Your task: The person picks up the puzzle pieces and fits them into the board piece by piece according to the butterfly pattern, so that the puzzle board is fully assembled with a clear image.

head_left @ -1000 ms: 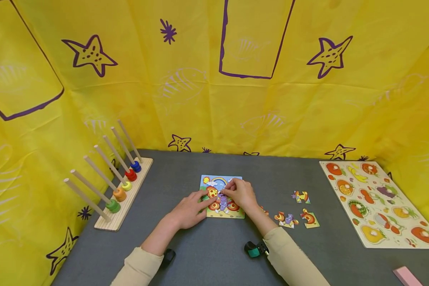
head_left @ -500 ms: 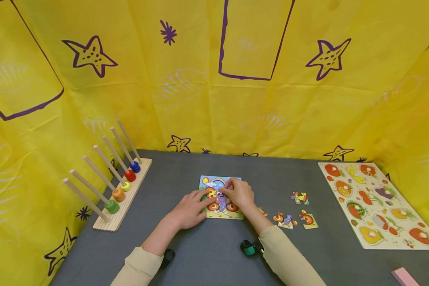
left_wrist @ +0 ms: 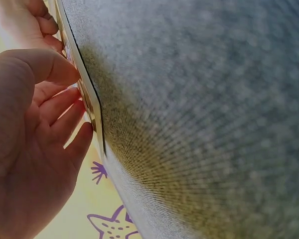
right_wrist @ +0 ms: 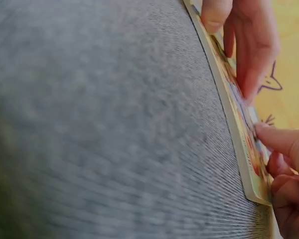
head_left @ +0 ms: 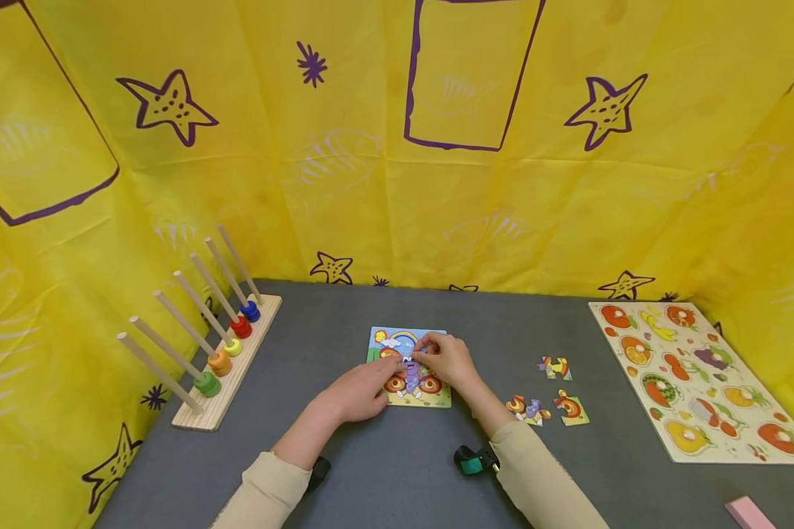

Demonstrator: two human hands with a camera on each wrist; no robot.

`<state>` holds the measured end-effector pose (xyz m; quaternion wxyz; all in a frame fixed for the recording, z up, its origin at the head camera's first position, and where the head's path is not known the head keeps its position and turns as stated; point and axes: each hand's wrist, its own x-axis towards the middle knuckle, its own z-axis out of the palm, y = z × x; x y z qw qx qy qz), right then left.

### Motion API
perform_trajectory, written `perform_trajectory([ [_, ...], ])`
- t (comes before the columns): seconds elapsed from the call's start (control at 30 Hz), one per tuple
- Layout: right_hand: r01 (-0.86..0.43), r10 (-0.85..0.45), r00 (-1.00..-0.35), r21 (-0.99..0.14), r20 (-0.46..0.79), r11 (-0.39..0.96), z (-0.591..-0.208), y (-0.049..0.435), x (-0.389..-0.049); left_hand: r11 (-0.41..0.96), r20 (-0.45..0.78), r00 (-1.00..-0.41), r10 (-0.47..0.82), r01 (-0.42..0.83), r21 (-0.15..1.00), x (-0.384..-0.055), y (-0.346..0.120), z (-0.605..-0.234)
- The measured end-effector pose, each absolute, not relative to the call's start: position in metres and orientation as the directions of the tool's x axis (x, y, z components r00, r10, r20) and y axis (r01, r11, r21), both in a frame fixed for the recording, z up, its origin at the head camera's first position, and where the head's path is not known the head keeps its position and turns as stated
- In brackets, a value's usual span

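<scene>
On the counter, the puzzle is touched by the left hand, its fingers loosely extended; at the middle, the right hand is held with thumb and forefinger together, though whether anything is pinched cannot be told. The puzzle is best kept steady and pressed level. Its rainbow edge is pointed away from the sleeves; no clear long axis is shown.

Both hands close together — left fingers outstretched, right fingers curled.
</scene>
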<state>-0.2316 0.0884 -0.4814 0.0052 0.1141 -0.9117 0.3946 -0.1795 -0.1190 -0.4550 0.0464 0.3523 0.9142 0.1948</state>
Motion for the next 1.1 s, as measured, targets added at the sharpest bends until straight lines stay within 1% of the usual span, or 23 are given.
perform_trajectory([
  [0.13,-0.218,-0.218,-0.970,-0.767,0.105,0.603,-0.482,0.093,-0.230,0.681,0.030,-0.742,0.670,0.631,0.372,-0.178,-0.119,-0.454],
  [0.2,-0.185,-0.200,-0.976,-0.814,0.087,0.550,-0.482,0.099,-0.229,0.690,0.020,-0.743,0.669,0.630,0.356,-0.179,-0.119,-0.454],
  [0.3,-0.091,-0.134,-0.990,-0.886,0.033,0.454,-0.481,0.113,-0.228,0.700,0.005,-0.747,0.665,0.626,0.344,-0.180,-0.118,-0.454],
  [0.4,-0.036,-0.064,-0.998,-0.914,0.011,0.405,-0.478,0.135,-0.224,0.714,-0.019,-0.753,0.657,0.614,0.337,-0.180,-0.117,-0.455],
  [0.47,-0.042,-0.036,-0.999,-0.903,0.030,0.427,-0.475,0.152,-0.221,0.714,-0.023,-0.753,0.658,0.614,0.336,-0.179,-0.117,-0.454],
  [0.53,-0.083,-0.031,-0.996,-0.868,0.078,0.490,-0.473,0.172,-0.218,0.712,-0.023,-0.751,0.660,0.616,0.337,-0.178,-0.117,-0.454],
  [0.67,-0.182,-0.041,-0.978,-0.744,0.204,0.643,-0.473,0.215,-0.209,0.709,-0.029,-0.746,0.665,0.619,0.338,-0.178,-0.118,-0.454],
  [0.73,-0.217,-0.041,-0.964,-0.688,0.262,0.692,-0.472,0.236,-0.205,0.713,-0.035,-0.749,0.662,0.615,0.336,-0.178,-0.118,-0.455],
  [0.8,-0.227,-0.045,-0.957,-0.639,0.288,0.735,-0.472,0.255,-0.201,0.719,-0.042,-0.752,0.657,0.609,0.335,-0.179,-0.118,-0.455],
  [0.87,-0.216,-0.047,-0.959,-0.609,0.281,0.763,-0.470,0.272,-0.197,0.723,-0.047,-0.756,0.653,0.604,0.335,-0.179,-0.118,-0.456],
  [0.97,-0.171,-0.049,-0.974,-0.578,0.220,0.798,-0.471,0.291,-0.189,0.720,-0.044,-0.754,0.655,0.606,0.338,-0.180,-0.118,-0.457],
  [1.1,-0.141,-0.056,-0.985,-0.581,0.161,0.802,-0.475,0.307,-0.182,0.714,-0.040,-0.750,0.660,0.610,0.343,-0.180,-0.118,-0.457],
])
